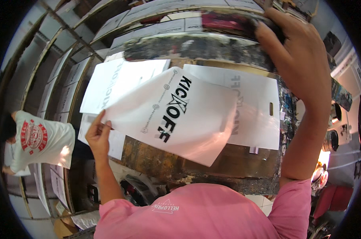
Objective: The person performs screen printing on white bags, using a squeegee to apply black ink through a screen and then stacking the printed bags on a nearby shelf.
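I am pinching the lower left corner of a white printed bag with my left hand, fingers closed on its edge, lifting it across the middle of the frame above the stained print table. It looks light, thin and floppy, likely slippery, so I judge a corner or the cut-out handle the best hold. My right hand, upper right, is gripping the raised screen frame, fingers wrapped over its rim.
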Demonstrator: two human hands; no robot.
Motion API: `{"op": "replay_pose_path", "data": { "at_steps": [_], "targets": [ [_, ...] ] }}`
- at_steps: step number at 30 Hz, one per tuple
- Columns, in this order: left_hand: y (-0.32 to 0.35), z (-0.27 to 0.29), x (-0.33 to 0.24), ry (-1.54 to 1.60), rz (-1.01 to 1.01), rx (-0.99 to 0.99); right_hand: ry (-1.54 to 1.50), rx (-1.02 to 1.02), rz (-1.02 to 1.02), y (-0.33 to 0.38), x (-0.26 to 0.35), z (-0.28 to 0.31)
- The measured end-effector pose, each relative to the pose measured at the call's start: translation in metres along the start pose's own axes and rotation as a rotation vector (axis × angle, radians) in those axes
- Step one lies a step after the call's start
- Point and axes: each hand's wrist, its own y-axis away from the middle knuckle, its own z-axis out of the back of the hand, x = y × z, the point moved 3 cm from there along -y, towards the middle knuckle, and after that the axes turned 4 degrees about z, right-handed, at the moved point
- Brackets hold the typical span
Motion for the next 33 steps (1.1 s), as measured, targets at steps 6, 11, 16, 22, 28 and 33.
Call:
{"op": "replay_pose_path", "data": {
  "at_steps": [6,11,16,22,28,33],
  "targets": [
    [-0.072,0.070,0.049,0.107,0.131,0.072,-0.040,-0.013,-0.034,0.011,-0.001,-0.004],
    [-0.132,0.097,0.163,0.178,0.197,0.155,-0.018,-0.074,-0.076,0.016,0.013,-0.003],
    [-0.163,0.091,0.210,-0.624,0.265,-0.227,0.000,0.000,-0.075,0.021,0.017,-0.002],
    [-0.020,-0.069,0.034,0.211,-0.006,0.424,0.030,0.025,-0.133,0.034,0.029,-0.001],
    [0.133,-0.134,-0.088,1.623,0.667,0.773,-0.087,0.312,-0.105,0.133,0.069,-0.025],
    [0.185,-0.143,-0.031,1.242,1.039,0.697,-0.292,0.666,0.000,0.232,0.078,-0.072]
  ]
}}
